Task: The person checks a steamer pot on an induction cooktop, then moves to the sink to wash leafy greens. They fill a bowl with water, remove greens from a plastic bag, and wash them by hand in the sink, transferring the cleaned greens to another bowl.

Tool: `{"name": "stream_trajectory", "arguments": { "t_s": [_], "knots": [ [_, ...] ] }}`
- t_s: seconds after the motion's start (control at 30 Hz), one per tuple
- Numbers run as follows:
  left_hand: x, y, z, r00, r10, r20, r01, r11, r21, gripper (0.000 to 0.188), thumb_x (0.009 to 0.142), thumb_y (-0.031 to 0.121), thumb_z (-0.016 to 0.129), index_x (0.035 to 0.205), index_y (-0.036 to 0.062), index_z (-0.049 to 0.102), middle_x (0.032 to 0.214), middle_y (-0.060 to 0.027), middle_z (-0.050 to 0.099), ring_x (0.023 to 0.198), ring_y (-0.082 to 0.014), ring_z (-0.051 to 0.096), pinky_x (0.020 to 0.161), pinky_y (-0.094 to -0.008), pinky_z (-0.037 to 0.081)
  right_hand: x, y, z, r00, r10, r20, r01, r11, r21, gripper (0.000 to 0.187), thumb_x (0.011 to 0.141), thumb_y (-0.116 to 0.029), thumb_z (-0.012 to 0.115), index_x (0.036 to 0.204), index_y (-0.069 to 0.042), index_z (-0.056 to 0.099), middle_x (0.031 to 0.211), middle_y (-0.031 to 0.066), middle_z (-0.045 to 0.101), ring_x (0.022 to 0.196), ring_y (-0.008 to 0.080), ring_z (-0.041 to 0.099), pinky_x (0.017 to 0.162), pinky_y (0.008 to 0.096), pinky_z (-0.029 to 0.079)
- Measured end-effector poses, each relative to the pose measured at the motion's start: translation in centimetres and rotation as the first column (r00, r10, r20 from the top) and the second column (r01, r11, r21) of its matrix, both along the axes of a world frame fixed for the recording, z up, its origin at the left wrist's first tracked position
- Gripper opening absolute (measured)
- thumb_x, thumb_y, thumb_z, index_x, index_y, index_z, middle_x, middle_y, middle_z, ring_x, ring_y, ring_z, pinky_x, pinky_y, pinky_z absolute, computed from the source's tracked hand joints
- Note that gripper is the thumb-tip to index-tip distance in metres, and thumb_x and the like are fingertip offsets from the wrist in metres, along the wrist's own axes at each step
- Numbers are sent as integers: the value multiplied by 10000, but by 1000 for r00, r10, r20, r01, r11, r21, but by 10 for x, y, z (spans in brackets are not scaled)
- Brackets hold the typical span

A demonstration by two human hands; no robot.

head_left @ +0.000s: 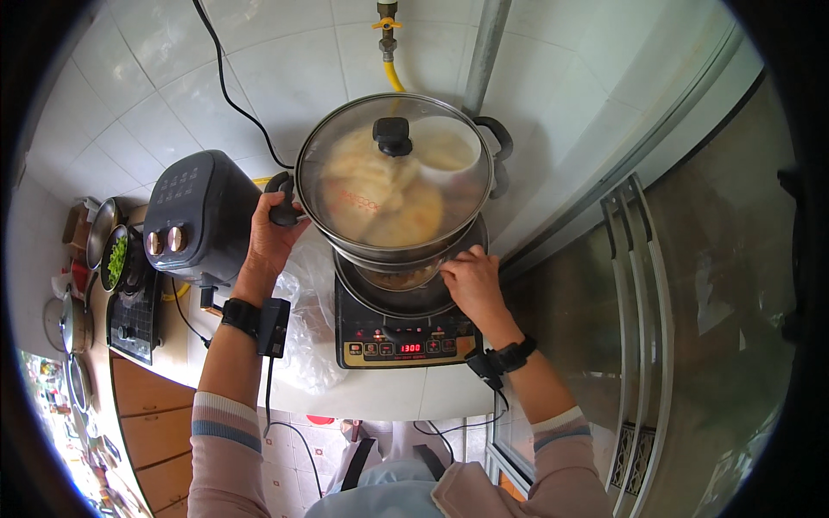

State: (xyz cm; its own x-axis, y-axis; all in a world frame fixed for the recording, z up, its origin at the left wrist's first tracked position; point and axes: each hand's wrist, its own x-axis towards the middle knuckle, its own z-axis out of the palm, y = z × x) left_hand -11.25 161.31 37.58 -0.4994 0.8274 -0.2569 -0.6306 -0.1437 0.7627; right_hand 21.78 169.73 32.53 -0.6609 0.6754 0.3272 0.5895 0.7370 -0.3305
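Observation:
A steel steamer tier (393, 254) sits tilted under a glass lid (345, 129) with a black knob. Pale, flat pieces of food (406, 216) and a white bowl (445, 145) show through the fogged glass. My left hand (272, 237) is closed round the black side handle (281, 200) of this tier. Below it, a wide steel pot (406, 304) stands on a black induction cooker (414, 332) with lit red digits. A bowl of food (397, 278) shows partly inside that pot. My right hand (473, 281) is closed, fingertips pinched at this bowl's rim.
A dark air fryer (194, 216) stands to the left, with a crumpled clear plastic bag (311, 319) beside the cooker. Farther left are a pan of chopped greens (117, 259) and a black hob (134, 324). A sliding glass door (639, 345) stands at right.

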Motion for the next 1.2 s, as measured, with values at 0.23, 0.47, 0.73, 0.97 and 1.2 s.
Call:
{"name": "stream_trajectory", "arguments": {
  "t_s": [0.23,0.47,0.73,0.97,1.2],
  "knots": [
    [-3,0,-2,999,-25,45,23,999,31,356,778,229,657,1073,84,522,818,-27,546,785,-162,570,841,-396,518,-7,-6,-13,969,74,235,-53,994,-98,206,748,-67,643,901,-163,741,819,3,685,926,200,504,780,389,339],
    [-3,-1,-2,1000,-23,1,23,1000,1,390,773,241,661,1098,84,516,817,-26,557,773,-155,582,834,-384,540,-9,-7,-17,977,32,212,-29,999,-14,208,758,-84,638,926,-156,738,802,36,685,900,225,530,754,401,387],
    [-3,-1,-1,999,-32,19,32,999,-7,340,783,247,657,1059,94,528,799,-23,571,768,-152,592,818,-364,545,-23,-19,-16,990,141,19,-135,973,-186,58,753,-76,630,764,-38,673,867,121,659,836,316,640,690,416,527],
    [-5,-2,-4,999,-32,7,32,999,-25,258,822,284,597,992,91,621,876,-15,634,829,-152,591,862,-340,513,-26,-20,-29,941,324,99,-308,940,-149,128,794,-112,606,804,-16,689,1015,101,647,991,298,591,813,401,512],
    [-4,-2,-4,999,-39,1,39,999,-13,260,814,274,617,998,93,586,846,-12,612,802,-153,587,855,-347,520,-25,-16,-25,874,413,254,-380,909,-169,231,855,-184,585,884,27,675,1093,136,635,1072,303,555,881,401,488]
  ]
}}
